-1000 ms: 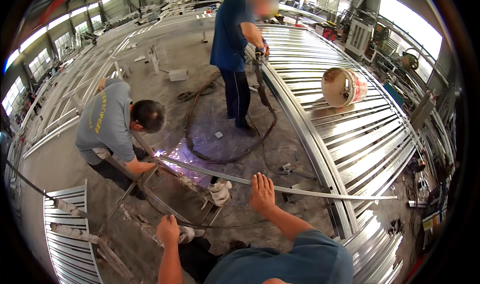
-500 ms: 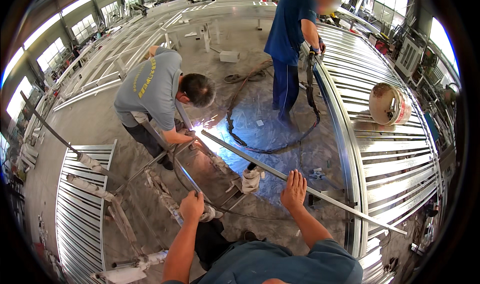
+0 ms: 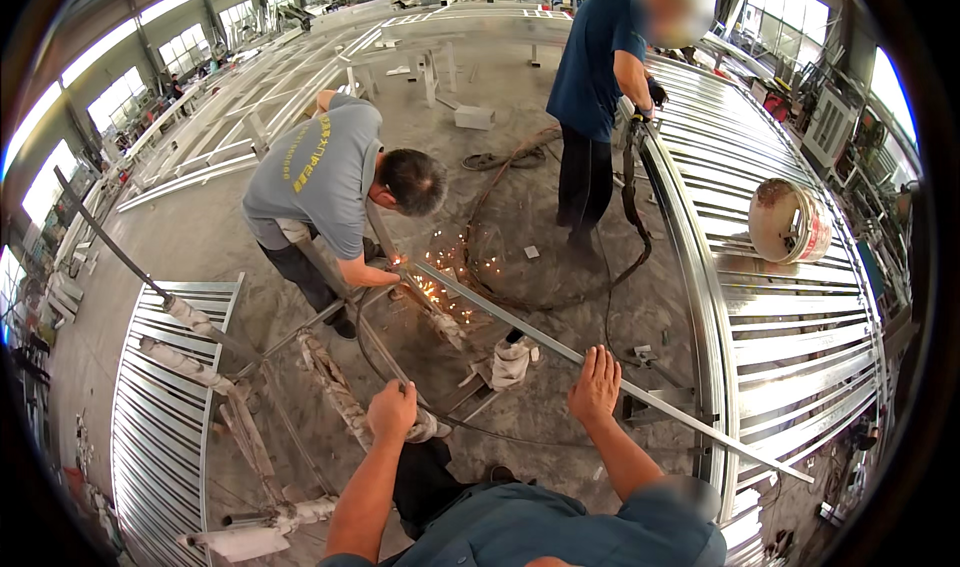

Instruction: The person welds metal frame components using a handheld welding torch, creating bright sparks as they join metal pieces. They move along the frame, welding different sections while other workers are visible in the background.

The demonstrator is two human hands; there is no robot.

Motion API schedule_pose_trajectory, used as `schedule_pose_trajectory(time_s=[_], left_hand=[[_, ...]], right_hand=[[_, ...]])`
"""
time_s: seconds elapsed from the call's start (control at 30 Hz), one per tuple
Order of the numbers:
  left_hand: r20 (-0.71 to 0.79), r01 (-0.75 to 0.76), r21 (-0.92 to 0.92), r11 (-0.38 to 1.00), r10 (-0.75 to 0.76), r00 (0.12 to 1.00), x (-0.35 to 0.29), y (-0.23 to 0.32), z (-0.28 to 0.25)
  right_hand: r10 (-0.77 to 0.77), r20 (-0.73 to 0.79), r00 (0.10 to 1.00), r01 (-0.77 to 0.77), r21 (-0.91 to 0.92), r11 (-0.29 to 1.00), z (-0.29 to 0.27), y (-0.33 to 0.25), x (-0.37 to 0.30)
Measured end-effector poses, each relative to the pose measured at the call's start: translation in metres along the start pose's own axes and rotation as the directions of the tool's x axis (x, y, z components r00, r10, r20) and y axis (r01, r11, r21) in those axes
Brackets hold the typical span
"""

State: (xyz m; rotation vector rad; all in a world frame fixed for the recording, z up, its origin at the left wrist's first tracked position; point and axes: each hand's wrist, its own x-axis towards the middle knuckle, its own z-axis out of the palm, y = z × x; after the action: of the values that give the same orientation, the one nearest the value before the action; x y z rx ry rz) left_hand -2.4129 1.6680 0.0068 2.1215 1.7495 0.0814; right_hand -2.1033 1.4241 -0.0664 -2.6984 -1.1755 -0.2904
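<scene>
A long, narrow metal tube (image 3: 675,407) slants from the welding spot down to the right. My right hand (image 3: 596,387) lies on it, fingers stretched flat across the metal. My left hand (image 3: 391,411) is closed around the near end of a shorter metal tube (image 3: 383,350). Beyond it, a co-worker in a grey shirt (image 3: 322,167) bends over the far ends of the tubes. Orange sparks (image 3: 440,292) scatter by that person's hands. What the co-worker holds is hard to make out.
Cloth-wrapped stand legs (image 3: 330,382) surround my left side. Slatted metal panels lie at left (image 3: 165,397) and right (image 3: 800,352), the right one bearing a dirty bucket (image 3: 790,222). Another co-worker (image 3: 595,97) stands by the right panel. A dark cable (image 3: 560,302) loops across the floor.
The bright blue-white welding glare has gone, leaving orange sparks. The whole view has shifted slightly. Both my hands keep their places on the tubes.
</scene>
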Motion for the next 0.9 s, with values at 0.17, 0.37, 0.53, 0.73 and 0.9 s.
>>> schedule_pose_trajectory(time_s=[0.17, 0.37, 0.53, 0.73, 0.9], left_hand=[[0.059, -0.005, 0.011, 1.000, 0.004, 0.998, 0.003, -0.001, 0.000], [0.041, 0.000, 0.008, 1.000, 0.000, 0.999, 0.004, -0.002, 0.002], [-0.056, -0.055, -0.024, 0.998, 0.053, 0.997, 0.004, -0.007, 0.011], [-0.079, -0.050, -0.045, 0.998, 0.046, 0.996, 0.004, -0.010, 0.012], [-0.083, -0.058, -0.060, 0.997, 0.053, 0.995, 0.005, -0.011, 0.016]], right_hand=[[0.016, 0.037, 0.999, -0.015, -0.027, 1.000, 0.001, 0.000, -0.001], [0.028, 0.094, 0.995, -0.029, 0.005, 1.000, -0.008, -0.003, -0.001], [0.000, 0.019, 1.000, 0.000, -0.021, 1.000, 0.008, 0.005, -0.003], [-0.022, -0.001, 1.000, 0.022, -0.027, 0.999, 0.008, 0.004, -0.003], [-0.018, -0.005, 1.000, 0.018, -0.033, 0.999, 0.007, 0.004, -0.004]])
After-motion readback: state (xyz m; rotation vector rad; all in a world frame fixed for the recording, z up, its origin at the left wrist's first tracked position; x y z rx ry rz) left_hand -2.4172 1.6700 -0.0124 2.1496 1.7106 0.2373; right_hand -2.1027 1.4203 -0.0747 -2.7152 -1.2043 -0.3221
